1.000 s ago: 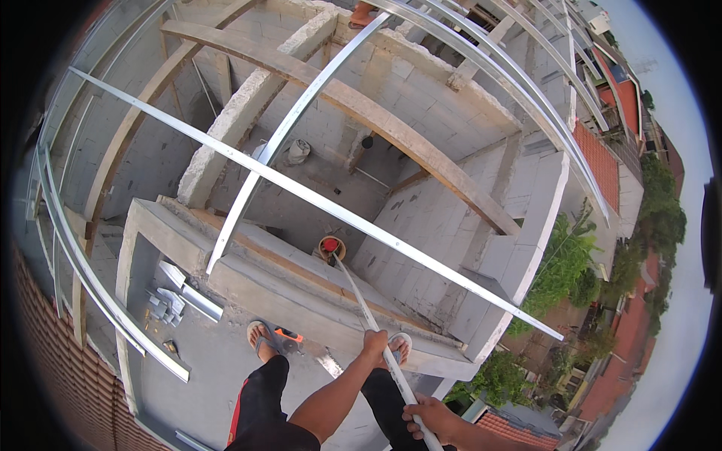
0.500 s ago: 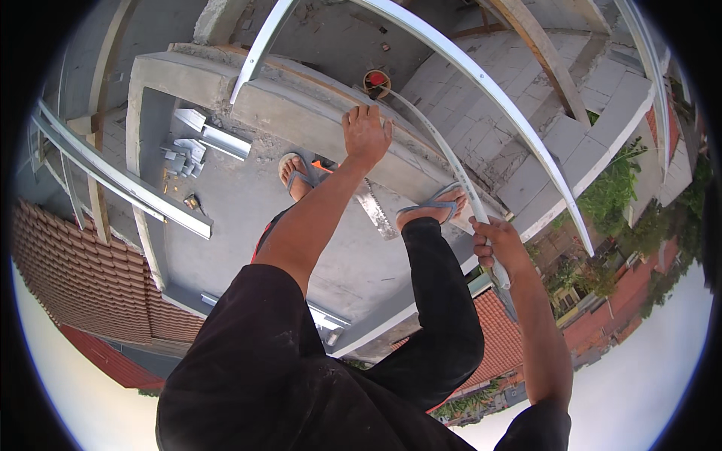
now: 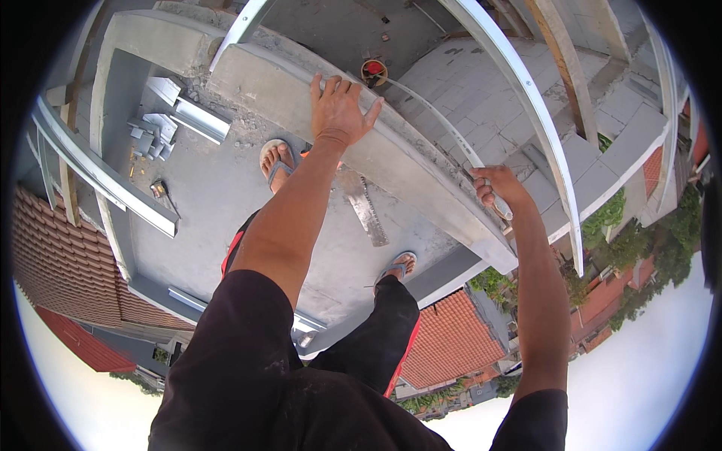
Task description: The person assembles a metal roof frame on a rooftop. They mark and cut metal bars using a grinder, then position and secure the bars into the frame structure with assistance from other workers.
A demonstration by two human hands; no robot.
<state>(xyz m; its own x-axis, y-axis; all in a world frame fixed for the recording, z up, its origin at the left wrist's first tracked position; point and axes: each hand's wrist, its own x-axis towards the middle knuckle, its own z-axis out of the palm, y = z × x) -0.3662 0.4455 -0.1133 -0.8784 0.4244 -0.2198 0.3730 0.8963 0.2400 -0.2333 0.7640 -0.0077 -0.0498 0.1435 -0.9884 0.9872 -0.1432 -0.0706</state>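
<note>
My left hand point(image 3: 338, 113) lies with spread fingers on top of the concrete beam point(image 3: 391, 161), holding nothing. Farther right, my right hand point(image 3: 495, 188) is closed around a long pale grey tube point(image 3: 444, 124) near its lower end. The tube bends away over the beam toward a round bucket point(image 3: 374, 73) with something red in it. Below the beam, between my feet, a handsaw point(image 3: 364, 207) lies on the floor, its orange handle mostly hidden behind my left forearm.
Curved-looking metal channels point(image 3: 519, 75) cross above the beam, and another channel point(image 3: 113, 169) juts in at left. Metal offcuts point(image 3: 154, 135) and a small yellow and black tool point(image 3: 159, 190) lie on the floor. Tiled roofs point(image 3: 451, 331) show beyond the slab's edge, far below.
My right foot has come down from beside the beam onto the floor. My left hand has settled on the beam with its fingers spread wider. My right hand keeps hold of the tube.
</note>
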